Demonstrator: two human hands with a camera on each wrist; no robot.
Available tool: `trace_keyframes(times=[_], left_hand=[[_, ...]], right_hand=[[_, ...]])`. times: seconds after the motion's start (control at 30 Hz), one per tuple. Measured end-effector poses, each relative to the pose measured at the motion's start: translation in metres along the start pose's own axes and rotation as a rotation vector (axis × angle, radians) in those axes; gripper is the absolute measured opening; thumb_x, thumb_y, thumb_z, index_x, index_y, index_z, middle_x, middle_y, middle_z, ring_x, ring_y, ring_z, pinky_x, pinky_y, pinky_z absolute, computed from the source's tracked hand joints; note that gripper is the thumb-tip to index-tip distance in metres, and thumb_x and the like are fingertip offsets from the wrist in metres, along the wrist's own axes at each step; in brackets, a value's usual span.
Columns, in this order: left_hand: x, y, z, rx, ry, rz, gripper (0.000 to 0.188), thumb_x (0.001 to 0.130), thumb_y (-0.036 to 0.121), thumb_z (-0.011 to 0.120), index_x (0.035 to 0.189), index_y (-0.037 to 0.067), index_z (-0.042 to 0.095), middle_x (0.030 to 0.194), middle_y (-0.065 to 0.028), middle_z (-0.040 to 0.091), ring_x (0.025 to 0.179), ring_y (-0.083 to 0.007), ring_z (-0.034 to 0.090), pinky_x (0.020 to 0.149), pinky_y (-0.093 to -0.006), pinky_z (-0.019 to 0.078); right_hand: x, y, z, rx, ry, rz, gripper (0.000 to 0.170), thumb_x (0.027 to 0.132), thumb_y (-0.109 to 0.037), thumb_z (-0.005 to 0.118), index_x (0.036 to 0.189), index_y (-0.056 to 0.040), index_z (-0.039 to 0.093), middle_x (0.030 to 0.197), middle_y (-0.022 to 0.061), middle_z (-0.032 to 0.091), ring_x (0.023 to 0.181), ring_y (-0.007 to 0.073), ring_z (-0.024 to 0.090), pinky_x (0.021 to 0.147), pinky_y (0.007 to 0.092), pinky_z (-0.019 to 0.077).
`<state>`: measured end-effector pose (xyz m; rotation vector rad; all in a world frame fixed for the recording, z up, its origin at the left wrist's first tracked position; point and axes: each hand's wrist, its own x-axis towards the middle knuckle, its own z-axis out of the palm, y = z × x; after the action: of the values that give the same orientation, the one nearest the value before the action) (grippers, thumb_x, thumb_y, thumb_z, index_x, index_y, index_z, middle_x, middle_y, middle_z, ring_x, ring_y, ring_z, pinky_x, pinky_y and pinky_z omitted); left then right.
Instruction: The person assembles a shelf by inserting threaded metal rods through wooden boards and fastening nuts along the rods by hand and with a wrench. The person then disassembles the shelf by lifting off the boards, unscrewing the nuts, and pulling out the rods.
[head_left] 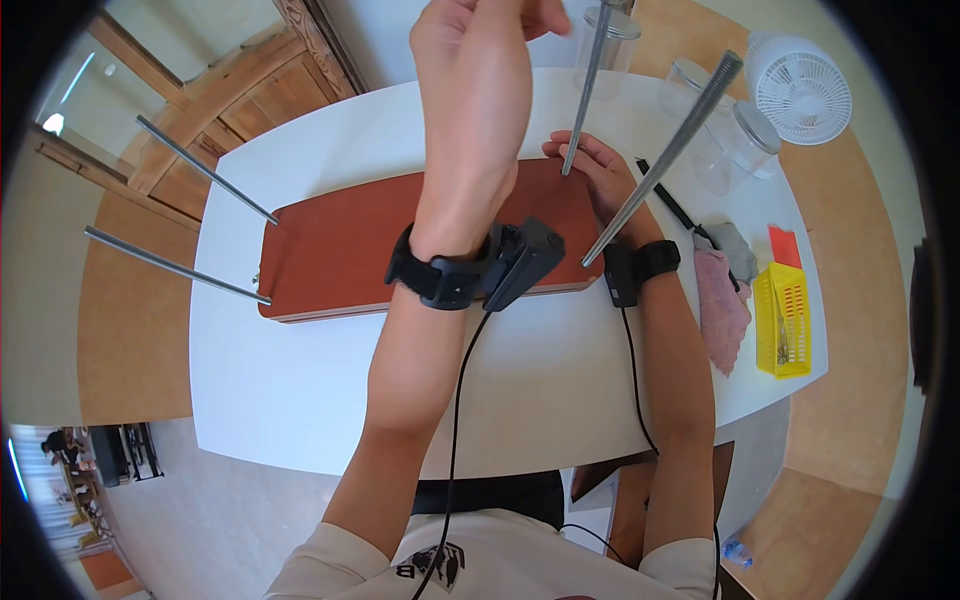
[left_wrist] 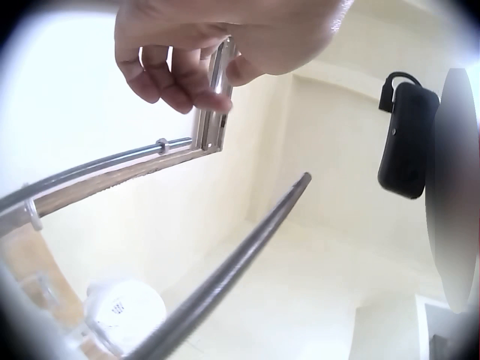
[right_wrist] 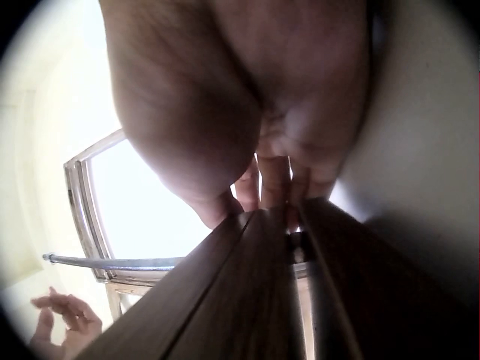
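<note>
A long reddish-brown stack of wooden boards (head_left: 340, 240) lies on the white table, layered in the right wrist view, with metal rods standing at its corners. My left arm crosses above it. The left hand (head_left: 475, 40) is raised beyond the far edge, close to the top of the far right threaded rod (head_left: 592, 85). In the left wrist view its fingers (left_wrist: 169, 82) hang loosely bent with nothing between them. My right hand (head_left: 605, 180) holds the boards' right end, beside that rod's foot. Its thumb and fingers (right_wrist: 274, 180) reach around the edge. A thicker near rod (head_left: 665, 155) rises over the right wrist.
Two more rods (head_left: 205, 168) stand at the left end. On the right of the white table (head_left: 270, 390) are clear jars (head_left: 735, 150), a white fan (head_left: 800, 90), a black-handled tool (head_left: 670, 195), a pink cloth (head_left: 720, 305) and a yellow basket (head_left: 783, 320). Cables trail from both wrists.
</note>
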<state>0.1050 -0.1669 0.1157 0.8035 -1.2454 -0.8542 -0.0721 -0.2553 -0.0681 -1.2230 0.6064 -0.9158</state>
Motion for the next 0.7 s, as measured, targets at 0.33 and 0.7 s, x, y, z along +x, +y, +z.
trace_keyframes(times=[0.33, 0.7], left_hand=[[-0.021, 0.030, -0.006, 0.016, -0.210, 0.178, 0.081, 0.106, 0.058, 0.044, 0.147, -0.012, 0.042, 0.136, -0.0276, 0.059, 0.133, -0.0321, 0.053, 0.117, -0.0444, 0.0325], [-0.005, 0.006, -0.001, 0.029, -0.094, 0.146, 0.087, 0.105, 0.062, 0.043, 0.148, -0.013, 0.039, 0.140, -0.0286, 0.056, 0.136, -0.0334, 0.051, 0.119, -0.0442, 0.0308]], right_hand=[[0.000, 0.000, -0.001, -0.007, 0.028, 0.025, 0.040, 0.102, -0.028, 0.065, 0.131, -0.0008, 0.062, 0.124, 0.0114, 0.069, 0.119, 0.0171, 0.062, 0.104, 0.0316, 0.0490], [-0.001, -0.003, 0.002, -0.020, 0.024, 0.015, 0.041, 0.102, -0.028, 0.065, 0.131, 0.0001, 0.061, 0.124, 0.0121, 0.069, 0.120, 0.0186, 0.062, 0.105, 0.0317, 0.0482]])
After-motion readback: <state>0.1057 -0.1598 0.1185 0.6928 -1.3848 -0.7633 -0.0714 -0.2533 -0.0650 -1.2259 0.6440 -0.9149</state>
